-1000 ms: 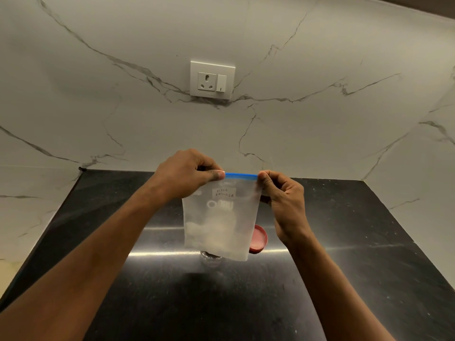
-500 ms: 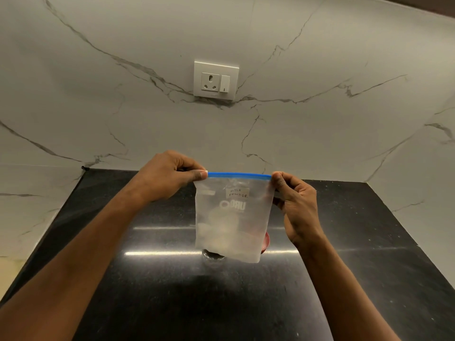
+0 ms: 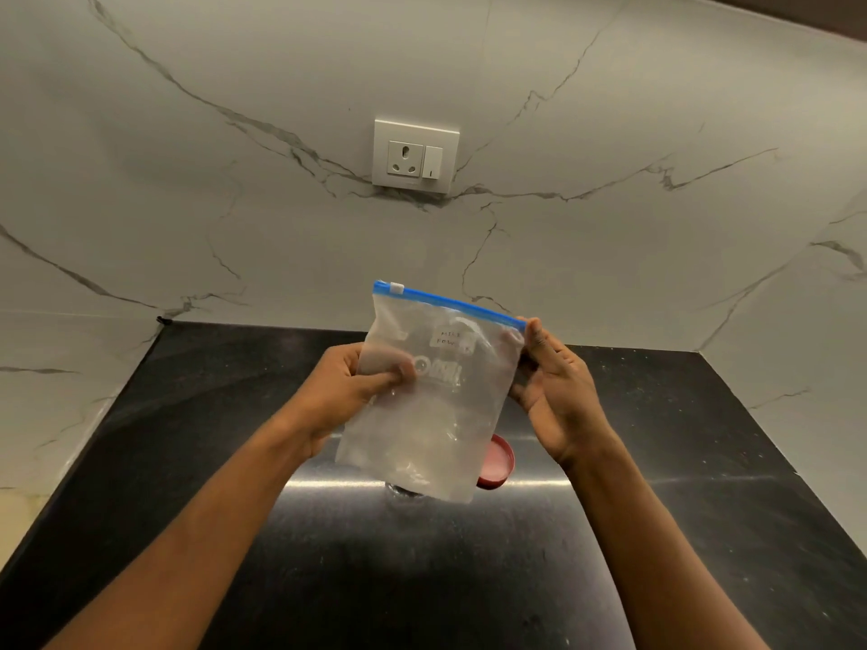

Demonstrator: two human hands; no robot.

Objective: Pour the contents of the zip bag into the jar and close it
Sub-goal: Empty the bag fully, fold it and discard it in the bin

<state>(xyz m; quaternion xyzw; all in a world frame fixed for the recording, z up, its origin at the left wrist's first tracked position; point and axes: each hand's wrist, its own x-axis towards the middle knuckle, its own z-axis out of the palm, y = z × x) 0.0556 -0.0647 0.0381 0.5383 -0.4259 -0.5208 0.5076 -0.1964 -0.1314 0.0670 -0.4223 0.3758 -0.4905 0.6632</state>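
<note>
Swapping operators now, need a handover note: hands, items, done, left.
Left hand: grip on the bag's left side, mid-height.
Right hand: pinching the bag's top right corner at the blue zip.
Bag is held tilted above the counter; slider sits at the zip's left end.
Red lid lies off on the counter; jar mostly hidden behind the bag.
Done: bag lifted. Left: pour, close jar.

The zip bag (image 3: 424, 401) hides most of what stands behind it: of the jar (image 3: 404, 491) only a sliver of glass shows under the bag's lower edge, and the red lid (image 3: 496, 462) peeks out half-covered at its lower right side. The handwritten label (image 3: 451, 341) on the bag is too blurred to read, as is the printed logo below it. The left hand's (image 3: 349, 391) fingers behind the bag show only dimly through the plastic.
</note>
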